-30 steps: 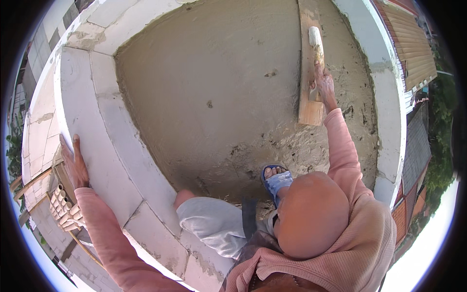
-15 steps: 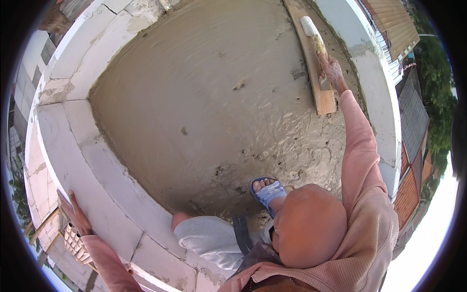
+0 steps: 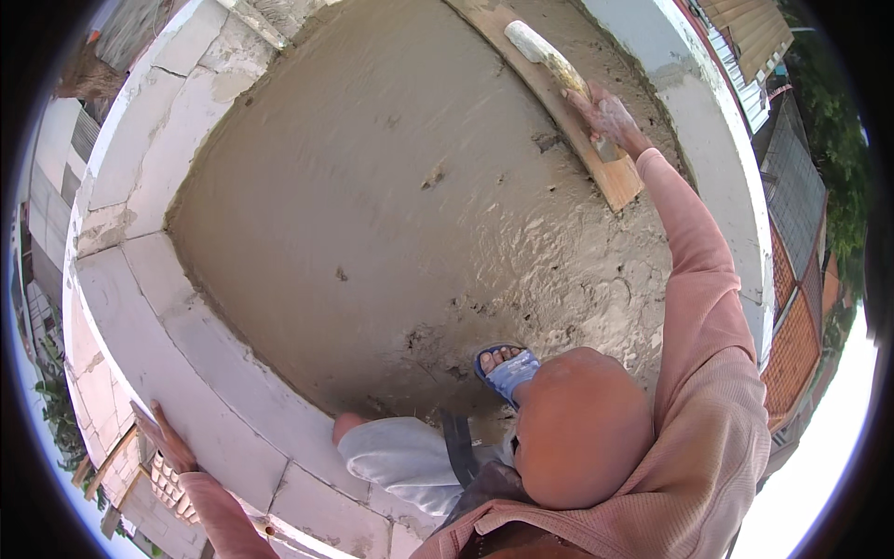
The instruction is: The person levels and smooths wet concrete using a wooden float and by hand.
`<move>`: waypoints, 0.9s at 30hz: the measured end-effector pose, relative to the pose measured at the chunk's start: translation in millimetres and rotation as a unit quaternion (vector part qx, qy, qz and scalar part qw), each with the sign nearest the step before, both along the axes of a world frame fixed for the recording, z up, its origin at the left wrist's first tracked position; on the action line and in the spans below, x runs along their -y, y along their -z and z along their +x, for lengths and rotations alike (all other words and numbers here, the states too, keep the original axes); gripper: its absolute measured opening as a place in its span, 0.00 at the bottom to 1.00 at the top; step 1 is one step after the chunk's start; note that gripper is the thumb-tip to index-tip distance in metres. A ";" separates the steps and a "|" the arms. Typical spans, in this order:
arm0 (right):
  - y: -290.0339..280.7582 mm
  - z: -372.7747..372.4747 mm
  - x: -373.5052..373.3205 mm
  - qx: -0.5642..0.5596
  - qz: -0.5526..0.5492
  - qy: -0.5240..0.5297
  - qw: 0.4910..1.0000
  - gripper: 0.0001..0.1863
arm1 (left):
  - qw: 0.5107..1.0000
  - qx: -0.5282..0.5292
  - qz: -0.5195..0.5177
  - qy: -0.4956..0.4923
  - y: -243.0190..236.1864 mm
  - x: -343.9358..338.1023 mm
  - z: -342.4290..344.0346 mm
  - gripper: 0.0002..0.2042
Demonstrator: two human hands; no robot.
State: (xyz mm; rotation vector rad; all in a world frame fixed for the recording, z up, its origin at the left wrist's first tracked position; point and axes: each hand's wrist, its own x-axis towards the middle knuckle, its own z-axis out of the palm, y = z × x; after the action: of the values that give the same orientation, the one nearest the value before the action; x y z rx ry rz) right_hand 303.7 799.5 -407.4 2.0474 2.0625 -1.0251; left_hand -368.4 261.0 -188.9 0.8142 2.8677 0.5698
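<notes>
My right hand (image 3: 605, 114) is closed round the pale, mortar-smeared handle of a long wooden float (image 3: 618, 179). The float's board lies on wet grey-brown mortar (image 3: 372, 168), slanting with its far end to the left, and that end runs out of the picture at the top. At the lower left, my left hand (image 3: 169, 443) lies with fingers stretched out on the outer edge of a low wall of pale blocks (image 3: 186, 363). It holds nothing.
The block wall curves round the mortar, and its right side (image 3: 712, 140) stands close to my right arm. My sandalled foot (image 3: 507, 368) is on the mortar's near side, where the surface is rough and pitted. Tiled roofs (image 3: 792, 354) show beyond the wall.
The float has swung to the left at its far end and now slants more. My right hand has moved left and farther away with it. My left hand stays on the wall.
</notes>
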 end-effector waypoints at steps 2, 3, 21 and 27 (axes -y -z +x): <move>-13.9 25.5 31.9 -0.052 -0.010 0.017 0.998 0.35 | 0.997 -0.047 -0.065 -0.013 3.1 -5.3 6.0 0.43; -19.5 30.6 42.2 -0.054 -0.008 0.019 0.998 0.35 | 0.997 -0.048 -0.063 -0.012 3.0 -8.5 7.7 0.43; 91.4 57.2 -124.0 0.102 0.111 -0.097 0.984 0.40 | 0.999 -0.009 0.005 0.044 13.2 0.7 -8.2 0.43; 74.0 138.5 -11.5 0.234 0.174 -0.230 0.928 0.46 | 0.999 -0.019 -0.025 0.038 0.8 6.5 -7.7 0.42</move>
State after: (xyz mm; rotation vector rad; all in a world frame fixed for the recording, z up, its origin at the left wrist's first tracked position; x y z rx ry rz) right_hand 442.2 811.0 -481.4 1.5715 2.3770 -0.0862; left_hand -376.1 254.5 -189.7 0.9319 2.8567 0.4778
